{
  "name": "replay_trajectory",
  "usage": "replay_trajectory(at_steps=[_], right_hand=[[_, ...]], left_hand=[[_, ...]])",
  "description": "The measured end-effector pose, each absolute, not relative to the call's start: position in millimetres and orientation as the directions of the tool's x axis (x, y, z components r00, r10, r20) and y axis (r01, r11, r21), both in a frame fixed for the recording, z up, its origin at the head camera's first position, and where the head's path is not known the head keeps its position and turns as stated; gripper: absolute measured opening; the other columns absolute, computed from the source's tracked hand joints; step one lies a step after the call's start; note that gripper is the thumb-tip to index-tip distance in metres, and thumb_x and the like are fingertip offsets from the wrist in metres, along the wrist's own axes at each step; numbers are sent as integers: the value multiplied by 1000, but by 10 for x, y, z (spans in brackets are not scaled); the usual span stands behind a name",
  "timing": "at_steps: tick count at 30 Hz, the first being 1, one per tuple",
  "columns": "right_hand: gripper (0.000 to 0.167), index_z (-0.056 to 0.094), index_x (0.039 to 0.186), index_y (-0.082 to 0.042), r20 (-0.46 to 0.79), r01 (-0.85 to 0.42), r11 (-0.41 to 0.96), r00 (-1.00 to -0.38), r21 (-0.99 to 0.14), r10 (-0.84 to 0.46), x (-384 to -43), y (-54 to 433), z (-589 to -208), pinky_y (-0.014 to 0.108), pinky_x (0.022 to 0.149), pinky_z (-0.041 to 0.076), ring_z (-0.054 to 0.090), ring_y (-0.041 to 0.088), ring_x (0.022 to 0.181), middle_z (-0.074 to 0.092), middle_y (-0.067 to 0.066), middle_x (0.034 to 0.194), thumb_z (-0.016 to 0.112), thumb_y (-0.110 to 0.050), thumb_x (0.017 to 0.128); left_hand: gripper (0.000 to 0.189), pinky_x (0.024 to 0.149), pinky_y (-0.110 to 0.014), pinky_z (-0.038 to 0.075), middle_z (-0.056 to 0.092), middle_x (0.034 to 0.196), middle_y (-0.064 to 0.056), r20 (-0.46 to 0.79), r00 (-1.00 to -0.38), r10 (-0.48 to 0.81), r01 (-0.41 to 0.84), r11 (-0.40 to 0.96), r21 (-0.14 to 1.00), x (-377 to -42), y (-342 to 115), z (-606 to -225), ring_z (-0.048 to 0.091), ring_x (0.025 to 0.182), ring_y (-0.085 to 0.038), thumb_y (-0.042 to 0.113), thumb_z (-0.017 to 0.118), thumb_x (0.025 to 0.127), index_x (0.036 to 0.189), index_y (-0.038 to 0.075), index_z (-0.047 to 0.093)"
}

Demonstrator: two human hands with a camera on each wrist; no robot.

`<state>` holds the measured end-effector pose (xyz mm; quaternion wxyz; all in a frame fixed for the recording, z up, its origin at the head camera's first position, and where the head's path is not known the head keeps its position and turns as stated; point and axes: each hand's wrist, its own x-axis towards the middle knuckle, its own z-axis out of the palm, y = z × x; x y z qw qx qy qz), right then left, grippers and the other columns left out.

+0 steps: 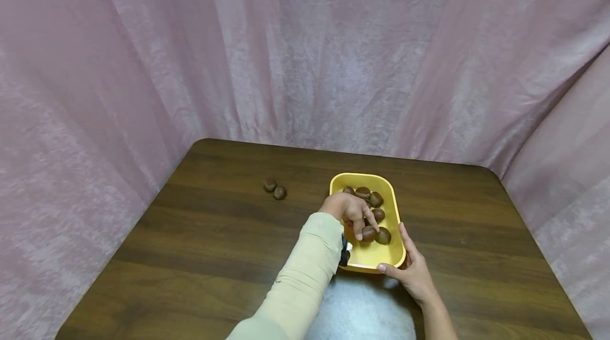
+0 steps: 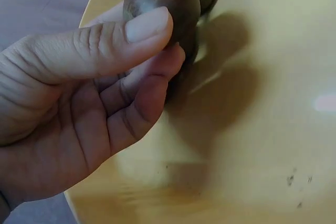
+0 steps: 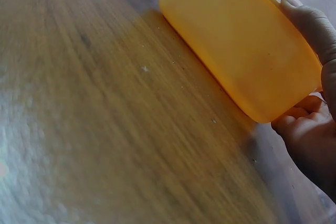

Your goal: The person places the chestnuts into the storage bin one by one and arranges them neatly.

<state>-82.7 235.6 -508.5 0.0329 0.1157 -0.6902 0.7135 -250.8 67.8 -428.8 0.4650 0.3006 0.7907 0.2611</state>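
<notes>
A yellow tray [image 1: 374,256] with several brown chestnuts [image 1: 376,199] inside stands right of the table's middle. My left hand [image 1: 351,212] reaches over its left side and pinches one chestnut [image 2: 176,3] between thumb and fingers, low above the tray floor. Another chestnut [image 1: 383,235] lies just right of the held one. With thumb on the rim and fingers along the outer wall, my right hand [image 1: 415,272] grips the tray at its near right corner. The left forearm hides part of the tray's near left side.
Two chestnuts [image 1: 275,188] lie close together on the dark wooden table [image 1: 214,223], left of the tray. A pink curtain [image 1: 333,64] hangs behind the table's far edge. Something pale grey [image 1: 364,311] shows in front of the tray.
</notes>
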Motion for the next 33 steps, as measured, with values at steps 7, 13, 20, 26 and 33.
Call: replay_trajectory(at_steps=[7,13,20,26,33], right_hand=[[105,4,149,-6,209,-205,-48,-970,-978,-125,-834,2350,-5077,30,84,47,46,28,117,5,33,147,70,16,71],[105,4,149,-5,225,-220,-53,-967,-974,-119,-834,2343,-5083,30,87,45,43,24,121,5,32,147,70,18,70],[105,4,150,-8,208,-204,-39,-971,-978,-117,-820,2344,-5079,26,85,46,46,21,119,6,31,148,70,17,71],[106,5,150,-7,220,-216,-48,-970,-975,-107,-824,2346,-5066,28,85,46,50,22,115,9,32,147,69,19,70],[105,5,149,-7,213,-211,-28,-972,-977,-102,-812,2348,-5071,27,83,47,51,21,114,10,32,146,70,18,71]], left_hand=[[43,79,-23,46,58,110,4,-596,-418,686,206,710,674,-2485,704,-4289,54,93,-9,0,78,71,104,26,72],[44,77,-25,47,58,107,1,-575,-449,684,214,708,673,-2459,660,-4242,54,86,-11,0,76,75,112,22,69],[45,71,-28,50,60,100,-2,-398,-525,752,282,596,752,-2386,497,-4156,55,75,-10,0,66,82,125,12,61],[41,69,-24,48,65,98,-5,-205,-649,733,304,497,813,-2330,315,-4145,57,80,-8,2,66,82,123,7,61],[37,71,-27,48,63,104,-4,-40,-797,602,293,445,846,-2190,146,-4217,58,91,-14,13,70,83,119,13,64]])
